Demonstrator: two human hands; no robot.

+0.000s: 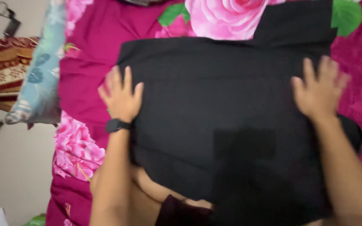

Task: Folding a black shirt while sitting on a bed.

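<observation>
— What's in hand here?

— A smoothing step, by the look of it. A black garment (223, 113) lies spread flat across the middle of the frame, on a magenta sheet (84, 54) printed with big pink roses. Both hands lie on it, one at each side edge.

— How do the hands sit?

— The left hand (120, 98), left of centre with a black watch (117, 125) at the wrist, is open, fingers slightly spread, palm down on the garment's left edge. The right hand (319, 90), at the right of the frame, is likewise open and flat on the cloth; it is blurred, so I can't tell more. Neither pinches anything.

— And what does the next move call for?

— My guess: even pressure outward to flatten the cloth, or a grip on an edge for a fold, which would need the fingers to close.

— Anything else nearby?

— A light blue pillow (42, 71) at the upper left, beside the sheet.
</observation>
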